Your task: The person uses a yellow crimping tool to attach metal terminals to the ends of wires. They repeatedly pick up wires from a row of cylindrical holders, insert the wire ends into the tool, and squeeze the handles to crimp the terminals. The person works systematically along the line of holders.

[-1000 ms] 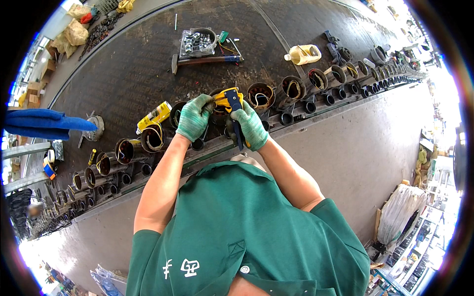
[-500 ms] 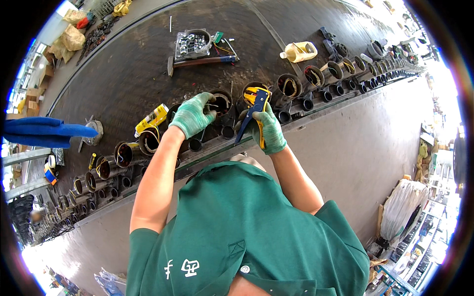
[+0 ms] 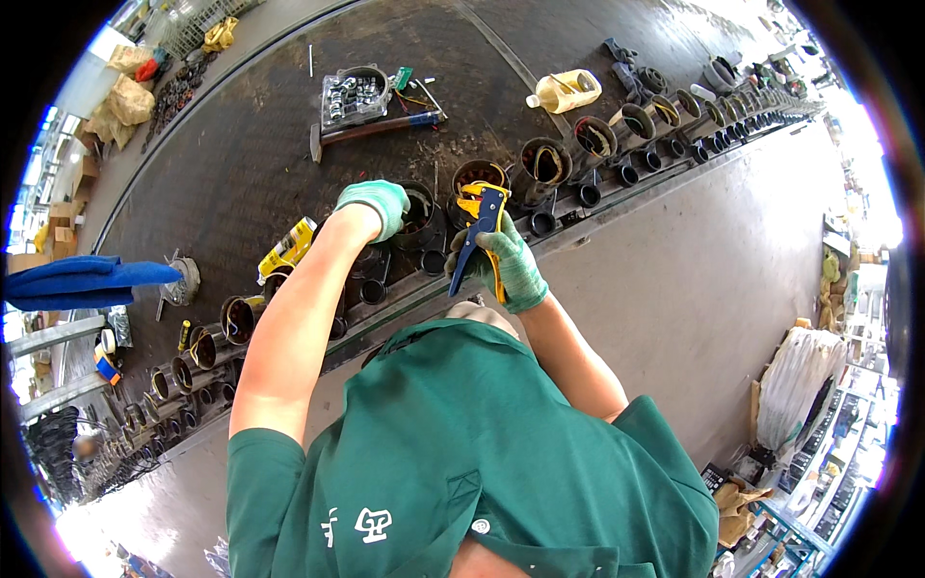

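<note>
On the dark, curved work surface (image 3: 241,144), along its near edge, we stand over a long row of round metal motor housings with copper windings inside. Our left hand (image 3: 378,204), in a green knit glove, rests on the rim of one dark round housing (image 3: 420,214), its fingers curled over the edge; whether they truly pinch something inside, we cannot tell. Our right hand (image 3: 509,265), gloved the same, is clenched around the handles of a blue-and-yellow wire stripping tool (image 3: 479,229), whose head points up toward the next housing (image 3: 479,176).

To do this well, we judge that we should steady the housing with the left hand and bring the tool's head squarely onto a single lead, squeezing evenly so the strands are not nicked.

The tool lies fully within the right fingers, its head just beside the left-hand housing and near the left fingers, apart from them. Farther back lie a clear tray of small metal parts (image 3: 352,94), a hammer (image 3: 371,128) and a pale plastic bottle (image 3: 567,91).
</note>
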{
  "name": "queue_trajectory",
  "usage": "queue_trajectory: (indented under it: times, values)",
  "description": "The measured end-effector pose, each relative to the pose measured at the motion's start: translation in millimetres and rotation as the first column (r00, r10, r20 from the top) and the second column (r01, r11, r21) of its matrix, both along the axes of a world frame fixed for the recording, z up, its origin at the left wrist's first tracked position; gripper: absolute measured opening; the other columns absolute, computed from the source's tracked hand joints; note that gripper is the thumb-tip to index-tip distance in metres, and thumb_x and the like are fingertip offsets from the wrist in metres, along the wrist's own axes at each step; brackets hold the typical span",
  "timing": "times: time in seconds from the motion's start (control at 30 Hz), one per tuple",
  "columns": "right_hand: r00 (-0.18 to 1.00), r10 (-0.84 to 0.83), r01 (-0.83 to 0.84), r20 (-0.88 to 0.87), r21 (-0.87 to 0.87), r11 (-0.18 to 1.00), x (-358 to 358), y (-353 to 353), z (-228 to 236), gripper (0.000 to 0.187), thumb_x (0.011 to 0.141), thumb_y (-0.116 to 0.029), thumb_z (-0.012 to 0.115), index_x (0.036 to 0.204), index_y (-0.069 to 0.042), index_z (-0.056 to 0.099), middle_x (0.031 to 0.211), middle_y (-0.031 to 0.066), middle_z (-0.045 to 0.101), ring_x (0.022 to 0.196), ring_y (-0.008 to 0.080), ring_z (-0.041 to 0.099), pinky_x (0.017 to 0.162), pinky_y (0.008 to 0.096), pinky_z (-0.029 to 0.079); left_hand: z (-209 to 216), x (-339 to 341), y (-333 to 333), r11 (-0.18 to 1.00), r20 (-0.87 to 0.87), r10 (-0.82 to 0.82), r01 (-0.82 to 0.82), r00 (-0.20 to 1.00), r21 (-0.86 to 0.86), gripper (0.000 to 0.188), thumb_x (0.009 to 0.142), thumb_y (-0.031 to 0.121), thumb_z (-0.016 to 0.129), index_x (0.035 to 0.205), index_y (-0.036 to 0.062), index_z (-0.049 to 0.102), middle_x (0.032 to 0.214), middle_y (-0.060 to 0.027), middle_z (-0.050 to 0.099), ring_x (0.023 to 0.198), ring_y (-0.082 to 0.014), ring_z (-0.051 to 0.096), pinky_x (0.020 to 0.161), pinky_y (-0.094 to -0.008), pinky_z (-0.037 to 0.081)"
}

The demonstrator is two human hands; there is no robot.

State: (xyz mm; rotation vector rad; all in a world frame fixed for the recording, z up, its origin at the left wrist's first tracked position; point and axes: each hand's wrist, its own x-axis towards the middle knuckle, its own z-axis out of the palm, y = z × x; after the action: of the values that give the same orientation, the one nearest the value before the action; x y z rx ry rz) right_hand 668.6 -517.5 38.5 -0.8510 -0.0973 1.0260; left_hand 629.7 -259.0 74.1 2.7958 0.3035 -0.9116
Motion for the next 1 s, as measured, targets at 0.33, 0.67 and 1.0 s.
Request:
queue_trajectory:
  times: [0.33,0.67,1.0]
  values:
    - [0.999,0.041,-0.041,-0.029,-0.001,0.999,-4.9,8.5,-4.3,0.06,0.093,-0.011,0.06,0.148,-0.013,0.036,0.104,0.0179,0.068,0.085,0.0329,0.074,0.075,0.0497,0.066,13.6,-21.4,-5.6,0.986,0.142,0.138,-0.122,0.98,-0.118,0.03,0.092,0.024,0.074,0.118,0.0114,0.077,0.114,-0.018,0.076,0.109,-0.038,0.071,0.094,-0.0441,0.056]
    - [0.999,0.038,-0.039,-0.03,-0.036,0.999,-3.9,7.7,-1.7,0.057,0.095,-0.012,0.058,0.148,-0.014,0.037,0.104,0.0173,0.068,0.085,0.0312,0.074,0.076,0.0483,0.066,7.0,-1.1,-16.0,0.985,0.007,-0.039,0.037,0.999,0.17,0.026,0.093,0.017,0.065,0.112,0.0088,0.08,0.114,-0.0198,0.076,0.106,-0.0381,0.074,0.086,-0.0474,0.06]
    - [0.999,0.037,-0.038,-0.036,-0.047,0.998,0.4,8.1,5.4,0.06,0.094,-0.01,0.058,0.15,-0.012,0.037,0.104,0.0169,0.069,0.086,0.0304,0.074,0.075,0.0466,0.065,3.6,12.4,-25.4,0.975,0.032,-0.138,0.13,0.99,0.179,0.026,0.089,0.009,0.066,0.11,0.0069,0.081,0.115,-0.0205,0.076,0.106,-0.0385,0.075,0.084,-0.0475,0.061]
